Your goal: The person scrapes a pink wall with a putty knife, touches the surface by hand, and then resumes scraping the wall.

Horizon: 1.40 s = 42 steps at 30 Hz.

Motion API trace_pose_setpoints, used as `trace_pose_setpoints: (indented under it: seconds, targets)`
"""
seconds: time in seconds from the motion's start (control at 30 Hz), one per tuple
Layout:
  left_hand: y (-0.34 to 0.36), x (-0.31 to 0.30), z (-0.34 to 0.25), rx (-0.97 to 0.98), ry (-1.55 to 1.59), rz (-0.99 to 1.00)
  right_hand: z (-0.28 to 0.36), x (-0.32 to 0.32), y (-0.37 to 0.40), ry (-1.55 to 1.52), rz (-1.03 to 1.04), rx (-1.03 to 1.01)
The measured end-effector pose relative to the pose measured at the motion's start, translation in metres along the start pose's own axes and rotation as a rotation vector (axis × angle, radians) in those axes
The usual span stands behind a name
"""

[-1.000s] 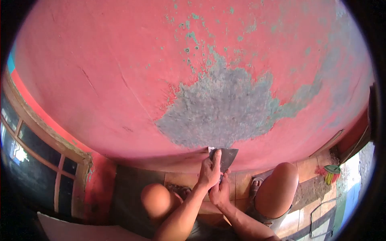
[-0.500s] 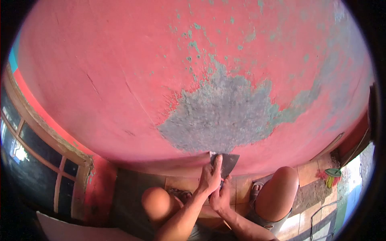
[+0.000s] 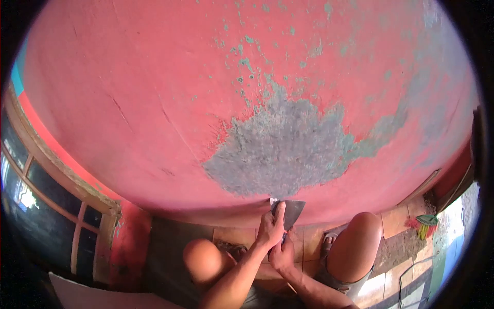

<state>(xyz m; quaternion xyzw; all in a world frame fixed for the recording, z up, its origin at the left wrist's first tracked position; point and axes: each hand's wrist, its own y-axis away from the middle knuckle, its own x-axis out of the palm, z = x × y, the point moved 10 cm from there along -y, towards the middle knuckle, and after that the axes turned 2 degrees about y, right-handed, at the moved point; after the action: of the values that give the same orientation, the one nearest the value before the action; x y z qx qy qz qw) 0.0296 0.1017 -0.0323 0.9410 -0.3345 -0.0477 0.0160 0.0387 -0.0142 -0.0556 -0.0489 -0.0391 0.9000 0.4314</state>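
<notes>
A scraper (image 3: 294,210) with a wide dark blade is held in both my hands, its blade edge against the pink wall (image 3: 154,149) just below a large bare grey patch (image 3: 280,147). My left hand (image 3: 269,229) is closed around the scraper near the base of the blade, one digit stretched along the blade. Lower down, my right hand (image 3: 282,256) wraps the handle, which is mostly hidden by the fingers. Ragged pink paint borders the grey patch, and small greenish chips show above it.
My bent knees (image 3: 355,247) flank my arms. A wooden-framed window (image 3: 77,221) stands at the left. A green, red and yellow brush-like object (image 3: 426,224) lies at the right on the tiled floor (image 3: 393,219). A pale panel edge (image 3: 98,294) shows at lower left.
Both hands and the scraper stay almost in place, the blade shifted very slightly down in view. The view itself has moved a little; the grey patch looks the same.
</notes>
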Motion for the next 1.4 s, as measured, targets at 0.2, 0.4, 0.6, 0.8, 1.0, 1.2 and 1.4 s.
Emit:
trace_pose_setpoints:
  seconds: [0.2,0.4,0.6,0.8,1.0,1.2,1.4]
  targets:
    - [0.001,0.001,0.012,-0.093,0.063,0.028,0.022,-0.005,-0.009,0.108,-0.011,-0.122]
    - [0.008,0.002,-0.015,-0.047,0.056,0.009,0.02,-0.007,-0.005,0.051,-0.043,-0.096]
    - [0.005,0.0,-0.014,0.01,-0.052,-0.01,0.009,0.0,-0.001,-0.032,0.027,0.059]
    - [0.01,0.003,-0.024,-0.056,0.037,0.032,-0.003,0.003,-0.002,0.01,0.062,0.042]
    - [0.002,0.004,-0.032,-0.005,0.067,0.013,0.028,-0.005,-0.007,0.115,-0.036,-0.183]
    - [0.007,0.002,-0.025,-0.014,0.034,0.019,0.03,-0.009,0.0,-0.097,-0.052,0.041]
    - [0.006,0.0,-0.023,0.106,-0.082,-0.008,0.028,-0.003,-0.003,0.007,0.008,-0.013]
